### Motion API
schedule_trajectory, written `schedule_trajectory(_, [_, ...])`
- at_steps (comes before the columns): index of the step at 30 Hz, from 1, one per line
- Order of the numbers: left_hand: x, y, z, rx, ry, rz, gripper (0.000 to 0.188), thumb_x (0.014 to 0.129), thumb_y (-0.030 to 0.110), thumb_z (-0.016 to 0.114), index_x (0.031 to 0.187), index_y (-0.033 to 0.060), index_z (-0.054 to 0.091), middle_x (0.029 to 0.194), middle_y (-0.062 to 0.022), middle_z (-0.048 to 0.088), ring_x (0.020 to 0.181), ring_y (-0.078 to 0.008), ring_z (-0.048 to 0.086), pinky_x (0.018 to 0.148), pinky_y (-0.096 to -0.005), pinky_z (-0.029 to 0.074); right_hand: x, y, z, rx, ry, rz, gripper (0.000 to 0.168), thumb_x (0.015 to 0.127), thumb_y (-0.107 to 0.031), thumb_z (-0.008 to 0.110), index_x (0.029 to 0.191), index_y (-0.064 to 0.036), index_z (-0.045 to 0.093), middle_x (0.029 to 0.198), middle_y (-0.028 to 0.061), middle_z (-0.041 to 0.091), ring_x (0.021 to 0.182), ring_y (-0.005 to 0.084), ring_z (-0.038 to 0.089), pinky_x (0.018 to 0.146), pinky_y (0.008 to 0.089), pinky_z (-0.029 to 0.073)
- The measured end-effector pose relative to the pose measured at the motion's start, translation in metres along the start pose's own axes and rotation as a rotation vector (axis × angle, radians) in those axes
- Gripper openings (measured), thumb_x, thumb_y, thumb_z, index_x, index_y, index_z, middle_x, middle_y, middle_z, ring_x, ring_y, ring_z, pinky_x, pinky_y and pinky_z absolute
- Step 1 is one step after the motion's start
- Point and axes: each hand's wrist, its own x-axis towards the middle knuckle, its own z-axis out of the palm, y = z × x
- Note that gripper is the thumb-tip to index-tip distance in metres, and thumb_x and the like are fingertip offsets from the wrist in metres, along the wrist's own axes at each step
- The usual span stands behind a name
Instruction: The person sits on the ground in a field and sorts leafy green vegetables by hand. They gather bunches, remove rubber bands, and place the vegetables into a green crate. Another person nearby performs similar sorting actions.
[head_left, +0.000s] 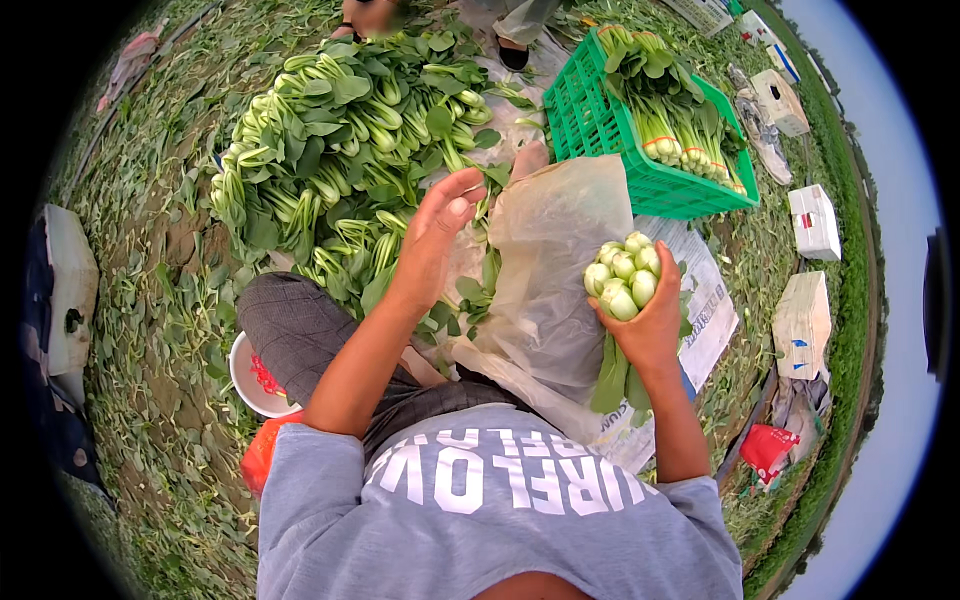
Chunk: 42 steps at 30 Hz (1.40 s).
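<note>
My right hand (651, 315) grips a bunch of bok choy (621, 276), its pale stem ends turned up and its leaves hanging below the palm. My left hand (442, 221) is raised beside the heap of loose bok choy (337, 127), fingers loosely bent and nothing visible in them. A plastic sheet (551, 277) covers part of my lap and legs between the two hands. Beyond my right hand, a green plastic crate (652, 169) holds bok choy bunches (664, 146) tied with orange-red bands.
By my left knee sits a white bowl (244, 375) of red bands (264, 377), with an orange-red bag (262, 450) close to it. A printed sack (709, 307) lies under the right side. Foam boxes (814, 223) stand along the right. Another person's foot (513, 56) shows at the top.
</note>
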Motion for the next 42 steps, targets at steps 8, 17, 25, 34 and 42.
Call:
schedule_trajectory(8, [-0.167, 0.02, -0.337, 0.782, 1.015, -0.013, 0.029, 0.09, 0.014, 0.052, 0.115, -0.0014, 0.055, 0.114, -0.0111, 0.06, 0.102, -0.0199, 0.058, 0.088, -0.0309, 0.045, -0.005, 0.013, -0.003, 0.027, 0.007, 0.063, 0.103, 0.056, -0.018, 0.088, 0.139, -0.004, 0.028, 0.132, 0.0173, 0.042, 0.12, 0.0333, 0.045, 0.101, 0.041, 0.039])
schedule_trajectory(17, [-0.298, -0.176, -0.393, 1.123, 0.698, -0.644, 0.035, 0.083, 0.018, 0.058, 0.112, -0.002, 0.06, 0.105, -0.0157, 0.066, 0.095, -0.0252, 0.063, 0.082, -0.034, 0.047, -0.003, 0.011, -0.005, 0.041, -0.036, 0.073, 0.105, 0.058, -0.018, 0.088, 0.14, -0.003, 0.025, 0.136, 0.016, 0.037, 0.125, 0.0312, 0.04, 0.107, 0.0387, 0.033])
schedule_trajectory(25, [-0.283, -0.138, -0.37, 1.237, 0.813, -0.727, 0.037, 0.083, 0.019, 0.059, 0.113, -0.0026, 0.06, 0.104, -0.0153, 0.067, 0.093, -0.0267, 0.064, 0.081, -0.0354, 0.048, -0.004, 0.008, -0.003, 0.083, -0.029, 0.102, 0.107, 0.057, -0.018, 0.088, 0.141, -0.004, 0.023, 0.137, 0.0166, 0.036, 0.126, 0.0304, 0.039, 0.107, 0.0391, 0.033])
schedule_trajectory(34, [-0.31, -0.134, -0.391, 0.663, 0.919, -0.631, 0.049, 0.087, 0.032, 0.057, 0.125, 0.001, 0.053, 0.116, -0.0097, 0.062, 0.102, -0.025, 0.061, 0.083, -0.0372, 0.05, -0.004, 0.017, -0.004, 0.06, 0.03, 0.044, 0.108, 0.054, -0.021, 0.089, 0.14, -0.005, 0.025, 0.134, 0.0162, 0.039, 0.123, 0.0314, 0.043, 0.103, 0.0396, 0.037])
schedule_trajectory(42, [-0.294, -0.123, -0.383, 0.089, 1.121, -0.467, 0.037, 0.083, 0.025, 0.059, 0.107, -0.0024, 0.063, 0.1, -0.0119, 0.067, 0.086, -0.0294, 0.064, 0.074, -0.0434, 0.052, -0.013, 0.025, 0.001, 0.124, 0.075, 0.069, 0.107, 0.055, -0.02, 0.089, 0.14, -0.005, 0.025, 0.136, 0.0165, 0.038, 0.124, 0.0314, 0.043, 0.103, 0.0397, 0.037])
